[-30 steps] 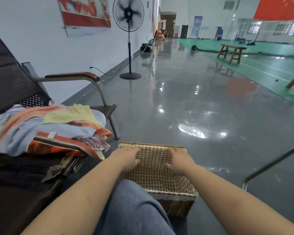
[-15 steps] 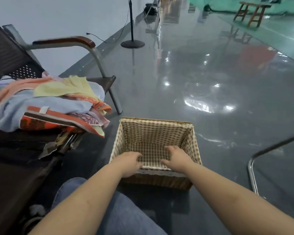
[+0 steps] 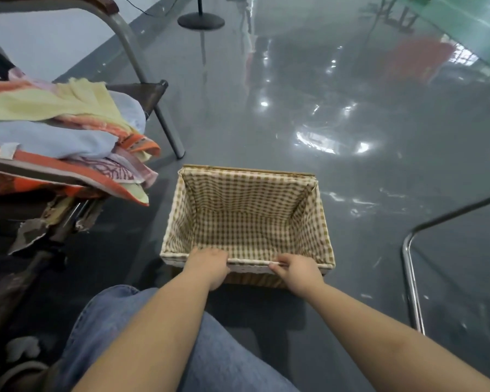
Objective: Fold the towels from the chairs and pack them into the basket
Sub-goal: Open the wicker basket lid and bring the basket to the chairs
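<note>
A wicker basket (image 3: 314, 222) with a brown-and-cream checked lining stands on the grey floor in front of my knees; nothing lies inside it. My left hand (image 3: 208, 265) and my right hand (image 3: 297, 271) both grip its near rim, fingers curled over the edge. A loose pile of towels (image 3: 60, 137) in yellow, pale blue, orange and pink lies on the seat of a dark chair (image 3: 142, 91) at the left, its lower towels hanging over the seat's front edge close to the basket's left side.
The chair's metal leg (image 3: 167, 128) slants to the floor just behind the basket's left corner. A curved chrome chair frame (image 3: 410, 264) stands at the right. A fan's round base (image 3: 201, 20) sits far back. My jeans-clad knee (image 3: 142, 335) fills the bottom.
My view has tilted down and the basket now sits lower and closer. Both hands have slid from the lining inside back to the near rim and grip it.
</note>
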Available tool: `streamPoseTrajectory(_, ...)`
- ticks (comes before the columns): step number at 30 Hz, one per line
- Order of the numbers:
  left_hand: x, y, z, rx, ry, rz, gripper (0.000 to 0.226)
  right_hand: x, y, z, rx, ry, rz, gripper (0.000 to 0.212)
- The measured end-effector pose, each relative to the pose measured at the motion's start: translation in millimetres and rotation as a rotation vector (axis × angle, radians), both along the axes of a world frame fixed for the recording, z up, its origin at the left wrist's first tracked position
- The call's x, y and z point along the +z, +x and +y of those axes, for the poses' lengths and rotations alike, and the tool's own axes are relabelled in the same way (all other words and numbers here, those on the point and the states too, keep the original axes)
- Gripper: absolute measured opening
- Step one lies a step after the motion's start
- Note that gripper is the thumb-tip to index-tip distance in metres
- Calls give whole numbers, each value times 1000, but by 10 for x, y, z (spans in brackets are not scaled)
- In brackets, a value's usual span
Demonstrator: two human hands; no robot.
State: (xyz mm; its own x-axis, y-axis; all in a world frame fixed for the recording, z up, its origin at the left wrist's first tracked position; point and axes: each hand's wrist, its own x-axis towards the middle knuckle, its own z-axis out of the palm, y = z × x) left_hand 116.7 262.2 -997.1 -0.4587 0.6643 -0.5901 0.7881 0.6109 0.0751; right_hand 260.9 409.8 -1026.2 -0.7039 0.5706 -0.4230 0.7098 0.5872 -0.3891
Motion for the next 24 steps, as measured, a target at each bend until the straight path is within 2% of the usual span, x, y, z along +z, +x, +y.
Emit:
streamPoseTrajectory(5, 5, -29, 43, 71, 23, -68, 33, 6, 48, 6, 4, -60, -14, 34)
streamPoseTrajectory(9, 59, 26, 31, 66, -24, -120, 29, 6, 150, 15, 48, -90, -35, 18)
streamPoseTrajectory(15, 133, 186, -25, 0, -113, -163, 29, 87, 363, -95, 105, -160, -38, 26)
streamPoseTrajectory(20, 85, 314, -100, -43, -191, -202, 5, 82, 549, -265, 167, -205, -36, 20)
streamPoseTrajectory(24, 103, 373, -191, -80, -212, -243, 7, 38, 662, -391, 172, -216, -33, 19)
